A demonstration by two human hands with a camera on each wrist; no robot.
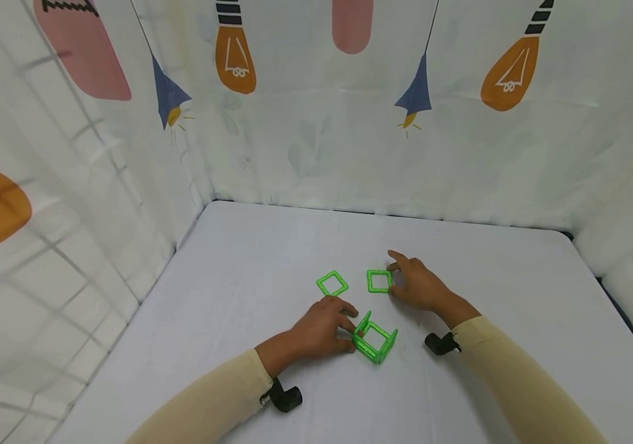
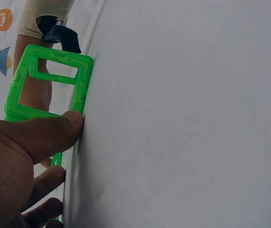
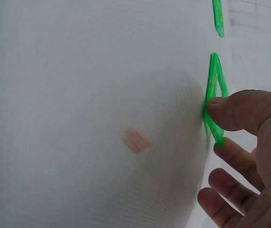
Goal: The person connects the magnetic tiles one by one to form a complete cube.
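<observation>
Near the table's middle stands a small structure of green square magnetic tiles [image 1: 368,353], with upright sides around an open square. My left hand [image 1: 319,327] grips its left side; in the left wrist view the thumb [image 2: 64,130] presses on the lower bar of one tile frame. Farther back and to the right, a single green square tile [image 1: 369,282] lies at the fingertips of my right hand [image 1: 419,285]. The right wrist view shows that hand's thumb [image 3: 226,107] on one edge of this tile and the index fingertip at its lower corner.
Another green square tile [image 1: 341,279] lies turned like a diamond just beyond my left hand. A white cloth covers the table [image 1: 272,246]. Patterned curtains [image 1: 316,160] hang behind and at the sides. Dark wrist cameras [image 1: 285,398] jut from both sleeves.
</observation>
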